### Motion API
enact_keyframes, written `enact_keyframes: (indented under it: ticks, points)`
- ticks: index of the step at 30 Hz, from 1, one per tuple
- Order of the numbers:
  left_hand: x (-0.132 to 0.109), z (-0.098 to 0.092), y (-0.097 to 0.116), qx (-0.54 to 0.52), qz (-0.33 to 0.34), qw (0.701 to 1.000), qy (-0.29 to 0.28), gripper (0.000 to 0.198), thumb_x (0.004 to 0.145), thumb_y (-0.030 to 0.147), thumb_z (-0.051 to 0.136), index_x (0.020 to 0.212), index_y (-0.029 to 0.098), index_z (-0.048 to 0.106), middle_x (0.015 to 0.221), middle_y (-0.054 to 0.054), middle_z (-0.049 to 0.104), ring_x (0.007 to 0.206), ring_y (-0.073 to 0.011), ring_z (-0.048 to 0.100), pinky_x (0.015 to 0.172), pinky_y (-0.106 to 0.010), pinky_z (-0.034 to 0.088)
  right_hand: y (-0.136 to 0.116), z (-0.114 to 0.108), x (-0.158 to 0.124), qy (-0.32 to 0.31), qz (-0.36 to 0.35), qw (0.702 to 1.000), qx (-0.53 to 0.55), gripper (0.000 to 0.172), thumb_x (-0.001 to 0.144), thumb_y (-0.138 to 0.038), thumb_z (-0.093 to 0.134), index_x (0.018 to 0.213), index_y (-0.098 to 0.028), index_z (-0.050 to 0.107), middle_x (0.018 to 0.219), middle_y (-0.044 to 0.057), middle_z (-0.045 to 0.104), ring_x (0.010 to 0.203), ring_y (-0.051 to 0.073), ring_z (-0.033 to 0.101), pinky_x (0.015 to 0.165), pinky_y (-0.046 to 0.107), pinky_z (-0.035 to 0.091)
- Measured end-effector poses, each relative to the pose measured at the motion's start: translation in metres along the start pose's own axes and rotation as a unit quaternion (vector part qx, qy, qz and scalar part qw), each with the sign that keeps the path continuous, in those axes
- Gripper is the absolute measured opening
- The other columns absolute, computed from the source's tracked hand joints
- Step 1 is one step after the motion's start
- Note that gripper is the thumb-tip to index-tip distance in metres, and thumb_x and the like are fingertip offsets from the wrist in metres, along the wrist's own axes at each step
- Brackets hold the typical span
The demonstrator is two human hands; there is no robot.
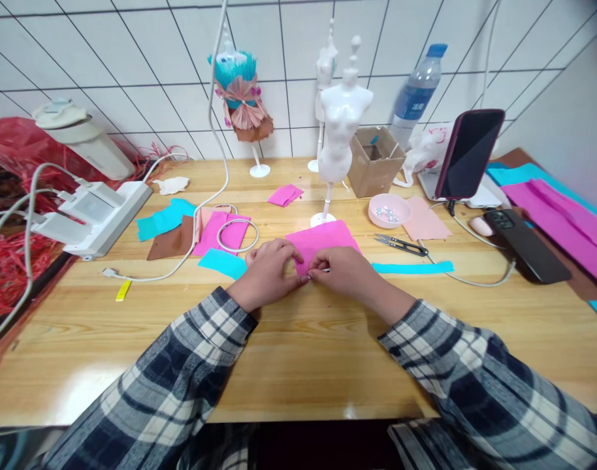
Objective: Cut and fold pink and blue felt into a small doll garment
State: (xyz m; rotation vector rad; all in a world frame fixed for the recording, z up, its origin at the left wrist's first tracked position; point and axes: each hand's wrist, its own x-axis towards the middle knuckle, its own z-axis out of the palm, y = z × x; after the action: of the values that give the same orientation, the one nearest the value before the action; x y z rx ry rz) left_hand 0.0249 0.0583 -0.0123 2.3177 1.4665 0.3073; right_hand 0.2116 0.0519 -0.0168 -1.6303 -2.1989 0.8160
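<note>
The right hand (341,266) is pinching the near edge of a bright pink sheet (330,236) between thumb and forefinger, its other fingers curling in. The left hand (270,274) is bending over the sheet's left side, thumb and forefinger arching apart, the thumb tip nearly meeting the right fingertips; whether it is gripping the sheet, I cannot tell. A tiny pale speck is showing at the pinch, too small to identify. The sheet is lying on a wooden table (318,365), spreading from the fingertips toward twelve o'clock.

Just beside the left hand, at nine, a turquoise scrap (223,262) is lying. At three, a turquoise strip (413,267) is lying near the right hand; between two and three, dark-handled snips (401,245) are pointing their blades toward nine. At two, a pale pink bowl (390,222) is holding small shiny beads (385,214). At twelve, a white dress form (338,130) is standing upright beyond the sheet.

Farther out, at eleven, a decorated form (244,111) is wearing turquoise, peach and brown. At one, a cardboard box (375,173) is standing open. At two, an upright phone (469,153) is showing a dark screen. Between nine and ten, a white power strip (107,225) is holding plugged-in chargers (90,202).
</note>
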Motion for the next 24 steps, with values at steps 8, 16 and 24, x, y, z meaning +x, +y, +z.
enact_keyframes:
  ticks: [8,16,24]
  points:
    - [0.002,-0.002,-0.004,-0.024,0.014,0.999,-0.020,0.025,0.078,0.039,0.066,0.100,0.027,0.063,0.115,-0.003,0.057,0.113,-0.0262,0.049,0.096,-0.042,0.034,0.002,0.001,0.001,0.002,-0.006,1.000,-0.012,0.012,0.080,-0.027,0.061,0.080,-0.022,0.072,0.081,0.000,0.073,0.073,0.014,0.062,0.062,0.023,0.040]
    - [0.001,0.000,-0.002,-0.010,0.018,1.000,-0.003,0.025,0.077,0.040,0.069,0.097,0.027,0.063,0.112,-0.003,0.059,0.112,-0.0264,0.049,0.097,-0.043,0.033,0.000,-0.002,-0.001,-0.009,-0.009,1.000,-0.015,0.012,0.080,-0.027,0.061,0.082,-0.024,0.072,0.082,-0.001,0.073,0.073,0.013,0.062,0.062,0.023,0.039]
    - [0.002,-0.001,-0.006,-0.026,0.033,0.999,-0.016,0.027,0.076,0.044,0.069,0.097,0.026,0.064,0.111,-0.004,0.058,0.111,-0.0259,0.048,0.099,-0.044,0.033,-0.003,-0.020,-0.007,-0.012,0.026,0.999,-0.025,0.016,0.080,-0.037,0.061,0.079,-0.026,0.073,0.073,-0.003,0.070,0.065,0.012,0.058,0.054,0.025,0.034]
